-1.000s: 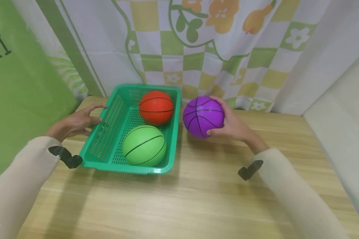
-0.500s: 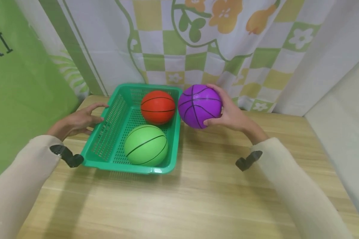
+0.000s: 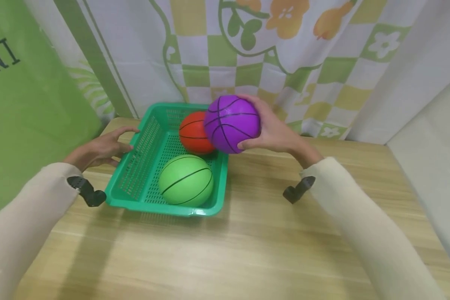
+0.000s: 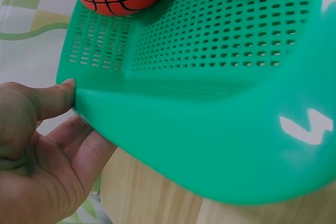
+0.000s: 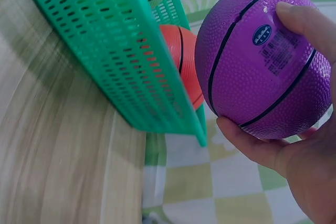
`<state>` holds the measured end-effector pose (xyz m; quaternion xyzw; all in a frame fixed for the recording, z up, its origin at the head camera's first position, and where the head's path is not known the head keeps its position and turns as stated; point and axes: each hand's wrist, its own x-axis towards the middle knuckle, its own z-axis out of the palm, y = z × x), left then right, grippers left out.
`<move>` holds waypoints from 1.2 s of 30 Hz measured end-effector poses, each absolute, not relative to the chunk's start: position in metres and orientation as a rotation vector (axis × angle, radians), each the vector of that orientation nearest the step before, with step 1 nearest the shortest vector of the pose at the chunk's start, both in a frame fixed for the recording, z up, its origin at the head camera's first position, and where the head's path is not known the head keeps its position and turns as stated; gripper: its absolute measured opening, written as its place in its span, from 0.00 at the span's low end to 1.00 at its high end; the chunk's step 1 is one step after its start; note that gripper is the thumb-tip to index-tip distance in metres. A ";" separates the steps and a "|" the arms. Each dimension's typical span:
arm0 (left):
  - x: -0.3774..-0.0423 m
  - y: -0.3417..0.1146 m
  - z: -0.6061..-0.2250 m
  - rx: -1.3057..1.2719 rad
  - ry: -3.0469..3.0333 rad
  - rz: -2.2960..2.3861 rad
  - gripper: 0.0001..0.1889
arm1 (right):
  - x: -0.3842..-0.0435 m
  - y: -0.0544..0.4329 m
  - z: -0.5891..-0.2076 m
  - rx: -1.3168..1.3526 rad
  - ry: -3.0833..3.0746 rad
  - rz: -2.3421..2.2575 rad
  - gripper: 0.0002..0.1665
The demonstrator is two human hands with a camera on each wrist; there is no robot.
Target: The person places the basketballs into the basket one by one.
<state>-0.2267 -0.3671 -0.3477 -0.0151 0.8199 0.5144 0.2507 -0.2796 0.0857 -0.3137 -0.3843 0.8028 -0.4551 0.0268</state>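
Note:
My right hand (image 3: 271,129) grips a purple toy basketball (image 3: 231,124) from its right side. The ball is raised over the right rim of a green plastic basket (image 3: 225,183) and overlaps a red ball in the head view. In the right wrist view, the purple ball (image 5: 257,61) shows a label and barcode between my fingers. My left hand (image 3: 104,149) pinches the basket's left rim; in the left wrist view the thumb (image 4: 55,98) is on top with fingers below. Inside the basket lie the red ball (image 3: 191,133) at the back and a light green ball (image 3: 185,181) in front.
The basket stands on a wooden table (image 3: 247,246). Close behind it hangs a checked, flowered curtain (image 3: 225,54). A green cloth panel (image 3: 30,108) is at the left, and a pale wall (image 3: 435,116) borders the table at the right.
My right hand has lifted the purple ball off the table beside the basket and carried it up and left over the rim. My left hand stays at the basket's left rim.

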 end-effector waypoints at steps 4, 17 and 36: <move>-0.227 -0.366 -0.346 -0.040 2.228 1.398 0.34 | -0.281 0.072 -0.308 -1.253 2.453 -1.381 0.65; -0.225 -0.364 -0.342 -0.045 2.229 1.396 0.34 | -0.289 0.030 -0.295 -1.421 2.372 -1.332 0.65; -0.225 -0.368 -0.345 -0.025 2.212 1.423 0.36 | -0.294 -0.050 -0.302 -1.475 2.276 -1.244 0.63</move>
